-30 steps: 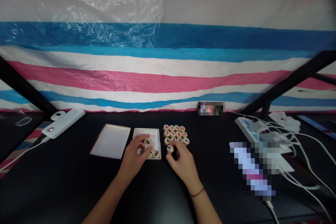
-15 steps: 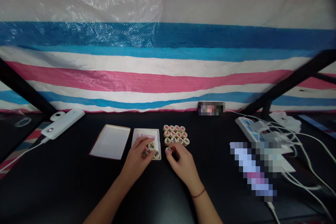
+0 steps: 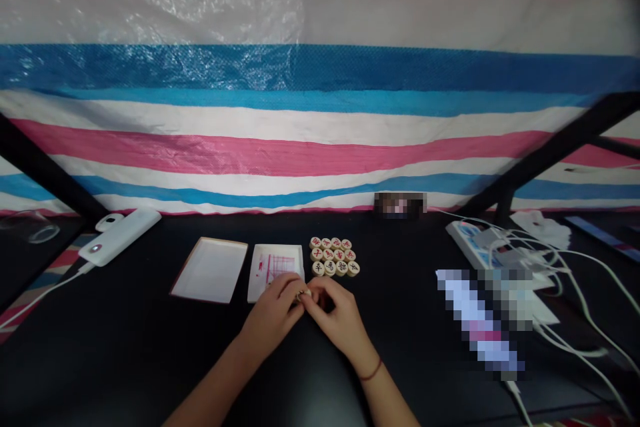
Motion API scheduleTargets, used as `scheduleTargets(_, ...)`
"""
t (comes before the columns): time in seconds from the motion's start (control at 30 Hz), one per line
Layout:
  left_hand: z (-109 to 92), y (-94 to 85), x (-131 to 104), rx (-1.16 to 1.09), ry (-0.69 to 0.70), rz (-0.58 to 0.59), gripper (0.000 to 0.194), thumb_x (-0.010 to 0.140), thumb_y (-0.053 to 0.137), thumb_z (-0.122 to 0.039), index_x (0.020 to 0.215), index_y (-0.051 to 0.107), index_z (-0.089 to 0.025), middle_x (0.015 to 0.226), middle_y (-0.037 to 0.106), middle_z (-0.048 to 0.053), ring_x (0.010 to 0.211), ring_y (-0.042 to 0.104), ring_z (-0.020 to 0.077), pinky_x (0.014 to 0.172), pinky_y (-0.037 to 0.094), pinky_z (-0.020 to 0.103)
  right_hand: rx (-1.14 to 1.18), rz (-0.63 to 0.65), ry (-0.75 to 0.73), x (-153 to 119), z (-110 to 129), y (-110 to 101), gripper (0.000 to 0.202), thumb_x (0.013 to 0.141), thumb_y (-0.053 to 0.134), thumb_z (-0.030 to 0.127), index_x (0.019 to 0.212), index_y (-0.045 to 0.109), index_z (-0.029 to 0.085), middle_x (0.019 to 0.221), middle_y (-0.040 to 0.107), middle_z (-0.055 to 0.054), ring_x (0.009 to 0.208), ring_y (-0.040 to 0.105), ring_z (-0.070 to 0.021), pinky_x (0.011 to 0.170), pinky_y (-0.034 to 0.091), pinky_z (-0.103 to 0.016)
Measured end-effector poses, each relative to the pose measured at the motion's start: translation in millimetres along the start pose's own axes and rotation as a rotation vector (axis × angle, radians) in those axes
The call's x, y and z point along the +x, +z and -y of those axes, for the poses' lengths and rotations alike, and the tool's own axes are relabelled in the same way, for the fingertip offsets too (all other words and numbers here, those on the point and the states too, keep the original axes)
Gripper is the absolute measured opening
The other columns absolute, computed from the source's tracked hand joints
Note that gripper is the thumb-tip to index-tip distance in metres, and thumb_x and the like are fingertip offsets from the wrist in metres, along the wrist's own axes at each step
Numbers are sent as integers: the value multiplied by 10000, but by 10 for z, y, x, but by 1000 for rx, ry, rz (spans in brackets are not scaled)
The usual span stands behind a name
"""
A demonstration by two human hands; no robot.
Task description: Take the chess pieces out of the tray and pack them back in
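Observation:
My left hand (image 3: 274, 305) is closed over the front right part of a shallow white box (image 3: 258, 273), its fingertips pinching a round Chinese chess piece (image 3: 303, 294). From the other side my right hand (image 3: 336, 312) meets it, thumb and fingers closed on the same small piece. Fingers cover most of it, so any further pieces between the hands are hidden. Inside the box lies a paper sheet (image 3: 281, 265) with pink grid lines. Behind my right hand stand rows of chess pieces (image 3: 339, 255), the back two rows marked in red and the front row in black.
A box lid (image 3: 210, 271) lies inner side up to the left. Farther left is a white power bank (image 3: 120, 237) with a cable. On the right are a blurred phone (image 3: 480, 323), a power strip (image 3: 470, 245) and tangled white cables. A striped sheet (image 3: 320, 73) hangs behind.
My right hand has moved left from in front of the rows to meet my left hand. My left hand has shifted slightly right and down, and more of the printed sheet shows.

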State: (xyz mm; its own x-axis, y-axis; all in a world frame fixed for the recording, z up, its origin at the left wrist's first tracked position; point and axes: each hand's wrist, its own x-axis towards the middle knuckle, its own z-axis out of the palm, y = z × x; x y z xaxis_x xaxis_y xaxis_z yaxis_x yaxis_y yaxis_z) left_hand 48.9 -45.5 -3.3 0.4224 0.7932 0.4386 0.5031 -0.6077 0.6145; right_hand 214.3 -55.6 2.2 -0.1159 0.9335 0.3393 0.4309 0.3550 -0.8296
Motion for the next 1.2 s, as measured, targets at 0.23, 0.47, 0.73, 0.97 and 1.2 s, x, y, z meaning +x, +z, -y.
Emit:
scheduleTargets(0.23,145,-230,63,174,-46,14,237,847,640,-245,1080,600,-225,1055,641,67,1025,585,247,929,488,424,22,-312,283,-8,-260,-104,280,834,614,459,820,602,180,700,625,-15,579,548,-132,553,453,-233)
scheduleTargets(0.47,185,-276,62,188,-99,-2,221,877,598,-259,1090,609,-206,1040,644,73,1015,579,246,910,490,410,-47,-201,295,-39,-286,-72,346,843,574,525,770,589,187,674,631,-23,594,583,-153,564,456,-239)
scheduleTargets(0.73,227,-287,36,223,-93,68,258,819,664,-305,1064,626,-235,1032,647,56,1004,580,246,917,463,408,-295,-155,228,-52,-247,-91,257,827,593,447,890,580,198,658,577,22,556,550,-134,544,431,-226)
scheduleTargets(0.97,298,-289,-3,286,-141,204,488,731,756,-320,1183,581,-257,1150,628,54,1078,561,279,950,400,436,-477,-41,128,-57,-180,-62,140,836,528,294,941,568,212,866,638,-31,656,589,-153,583,448,-243)
scheduleTargets(1.2,284,-231,4,311,-169,198,376,781,703,-313,1132,583,-249,1121,656,51,1064,584,262,937,366,419,-481,-70,97,-49,-198,-54,131,851,501,268,943,573,209,900,630,-44,645,588,-146,592,470,-241)
